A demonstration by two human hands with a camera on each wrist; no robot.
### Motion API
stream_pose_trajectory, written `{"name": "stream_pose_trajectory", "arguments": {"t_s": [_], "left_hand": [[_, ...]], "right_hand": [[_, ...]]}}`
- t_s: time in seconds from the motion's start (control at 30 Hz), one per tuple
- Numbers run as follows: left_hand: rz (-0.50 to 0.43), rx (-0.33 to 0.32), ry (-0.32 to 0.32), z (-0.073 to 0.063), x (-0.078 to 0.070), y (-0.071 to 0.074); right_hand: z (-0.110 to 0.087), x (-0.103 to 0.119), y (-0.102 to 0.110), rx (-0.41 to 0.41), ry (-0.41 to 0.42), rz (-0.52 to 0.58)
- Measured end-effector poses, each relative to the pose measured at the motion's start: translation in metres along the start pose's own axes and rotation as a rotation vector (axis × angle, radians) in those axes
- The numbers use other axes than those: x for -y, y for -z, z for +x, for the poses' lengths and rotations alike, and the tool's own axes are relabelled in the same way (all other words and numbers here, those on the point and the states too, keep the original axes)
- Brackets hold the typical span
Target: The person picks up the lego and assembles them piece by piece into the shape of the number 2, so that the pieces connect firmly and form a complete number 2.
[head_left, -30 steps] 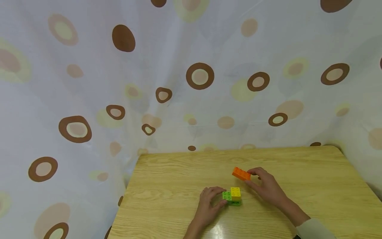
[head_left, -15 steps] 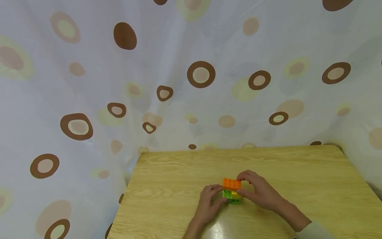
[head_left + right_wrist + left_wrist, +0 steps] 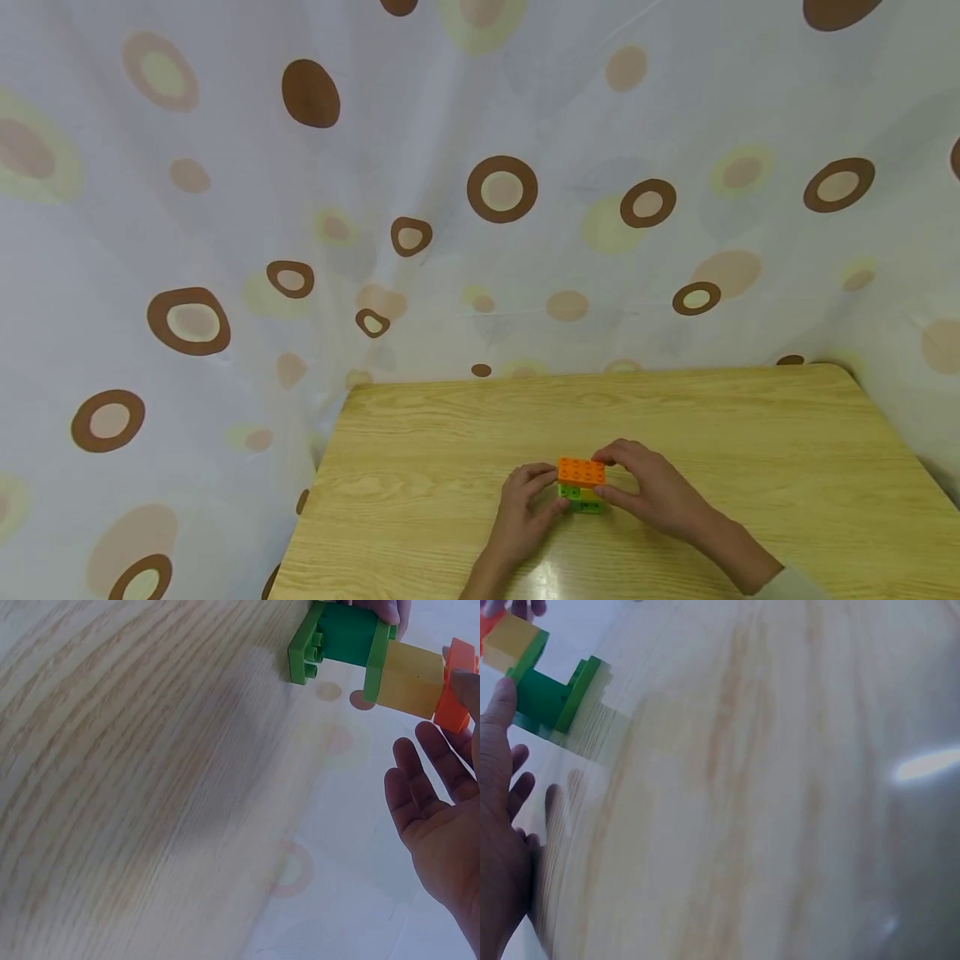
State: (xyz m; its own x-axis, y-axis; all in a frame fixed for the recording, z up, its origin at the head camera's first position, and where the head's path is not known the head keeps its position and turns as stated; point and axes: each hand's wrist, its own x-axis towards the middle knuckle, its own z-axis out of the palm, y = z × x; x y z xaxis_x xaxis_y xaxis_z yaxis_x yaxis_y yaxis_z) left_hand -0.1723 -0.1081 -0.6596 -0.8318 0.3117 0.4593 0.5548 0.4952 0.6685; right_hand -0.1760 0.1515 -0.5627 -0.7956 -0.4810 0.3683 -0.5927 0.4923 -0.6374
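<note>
Spotted curtain (image 3: pixel 420 125) is set behind the wood-grain counter (image 3: pixel 435 433). Orange brick (image 3: pixel 581 472) is pinched at its right end by the right hand (image 3: pixel 656 492), the nearer one; long axis is laid left-right, directly over the yellow block (image 3: pixel 410 679); full seating can't be told. Green base (image 3: pixel 349 634) below, on the counter, is gripped from the left by the left hand (image 3: pixel 525 508).

R hand (image 3: pixel 448 840) pinches orange brick (image 3: pixel 453 701) nr R edge, thumb on near face, lower fingers spread. Next in line: yellow brick (image 3: pixel 409 679), thin lt green brick (image 3: pixel 379 666), dk green brick (image 3: pixel 349 636), studded green brick (image 3: pixel 301 652). L hand (image 3: pixel 388 609), mostly cut off, touches dk green one. Wood-grain bench (image 3: pixel 127 757) on L; pale spotted sheet (image 3: pixel 352 802) beyond.
</note>
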Motion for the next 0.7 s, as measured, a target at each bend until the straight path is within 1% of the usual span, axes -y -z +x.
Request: {"name": "stream_pose_trajectory", "arguments": {"t_s": [0.07, 0.13, 0.3, 0.43, 0.7], "left_hand": [[0.005, -0.004, -0.011, 0.0001, 0.0002, -0.0002], [0.015, -0.007, -0.021, 0.0001, 0.0004, -0.0006], [0.025, -0.01, -0.032, 0.0003, 0.0009, -0.0012], [0.026, -0.005, -0.02, 0.0007, 0.0009, -0.0017], [0.002, -0.015, -0.01, -0.001, 0.0003, -0.0029]], "right_hand": [[0.0006, -0.0002, 0.0003, -0.012, 0.02, -0.012], [0.0016, -0.0001, 0.001, -0.004, 0.027, -0.014], [0.0048, 0.0001, 0.0034, 0.06, -0.003, -0.009], [0.0071, 0.0017, 0.0068, 0.1, -0.02, -0.039], [0.0086, 0.0057, 0.0088, 0.102, -0.01, -0.108]]}}
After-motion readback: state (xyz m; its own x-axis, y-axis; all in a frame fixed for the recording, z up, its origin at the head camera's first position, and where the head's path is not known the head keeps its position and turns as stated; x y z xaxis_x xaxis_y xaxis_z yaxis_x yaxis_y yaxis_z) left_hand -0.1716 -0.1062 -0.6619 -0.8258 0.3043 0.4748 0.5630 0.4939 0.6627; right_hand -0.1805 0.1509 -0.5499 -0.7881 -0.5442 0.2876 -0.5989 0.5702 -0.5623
